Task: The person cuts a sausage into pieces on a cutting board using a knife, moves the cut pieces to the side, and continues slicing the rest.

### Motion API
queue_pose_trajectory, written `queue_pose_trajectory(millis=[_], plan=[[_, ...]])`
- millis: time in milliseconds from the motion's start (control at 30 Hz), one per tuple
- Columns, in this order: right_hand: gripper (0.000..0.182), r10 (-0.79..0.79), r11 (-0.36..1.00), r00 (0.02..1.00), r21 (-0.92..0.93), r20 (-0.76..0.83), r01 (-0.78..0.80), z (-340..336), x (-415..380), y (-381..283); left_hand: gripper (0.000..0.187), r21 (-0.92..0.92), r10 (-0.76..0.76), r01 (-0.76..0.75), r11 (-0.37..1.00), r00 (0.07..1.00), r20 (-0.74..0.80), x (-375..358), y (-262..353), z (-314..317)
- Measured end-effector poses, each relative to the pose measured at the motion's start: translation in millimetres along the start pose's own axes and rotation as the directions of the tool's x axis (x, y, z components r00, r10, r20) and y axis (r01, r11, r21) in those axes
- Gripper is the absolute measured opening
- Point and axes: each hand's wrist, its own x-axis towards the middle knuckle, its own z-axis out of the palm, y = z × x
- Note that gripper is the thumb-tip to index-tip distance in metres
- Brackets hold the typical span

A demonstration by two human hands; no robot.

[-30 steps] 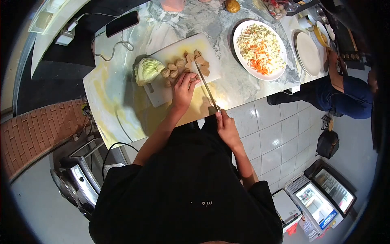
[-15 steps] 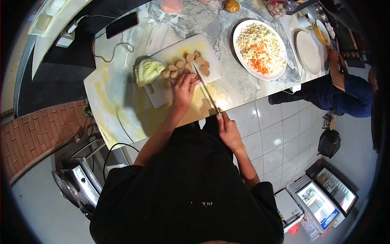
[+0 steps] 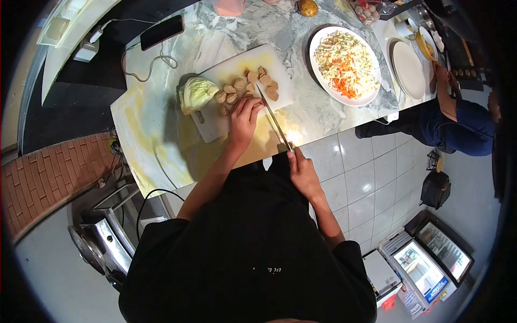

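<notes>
My right hand (image 3: 304, 173) is wrapped round the handle of a long knife (image 3: 275, 119), whose blade reaches up over the cutting board (image 3: 211, 127). Close to the blade, my left hand (image 3: 245, 119) has its fingers bent together, pressing down a brownish meatball (image 3: 260, 104) mostly hidden under the fingertips. Several meatball pieces (image 3: 238, 84), some whole-looking and some cut, lie spread on the board beyond my fingers. A pale green cabbage piece (image 3: 197, 95) rests at the board's left edge.
A large white plate (image 3: 371, 96) of shredded vegetables stands to the right, with a stack of plates (image 3: 407, 70) past it. A phone (image 3: 162, 33) and its cable (image 3: 144, 79) lie at left. A potato (image 3: 307, 7) sits at the back. Another person (image 3: 458, 126) works at far right.
</notes>
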Motion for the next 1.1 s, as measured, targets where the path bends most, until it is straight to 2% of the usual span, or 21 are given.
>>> queue_pose_trajectory(millis=[567, 1100], plan=[[0.04, 0.042, 0.996, 0.998, -0.082, 0.04, -0.039, -0.4, 1.9, -2.6, 0.01, 0.016, 0.032, -0.032, 0.999, 0.999, -0.011, 2.5, 3.0, -1.9], [0.04, 0.068, 0.997, 0.993, -0.051, 0.099, -0.063, 1.6, 4.6, -2.0, 0.01, -0.049, -0.007, 0.006, 0.999, 1.0, -0.016, 1.8, 4.4, -4.2]])
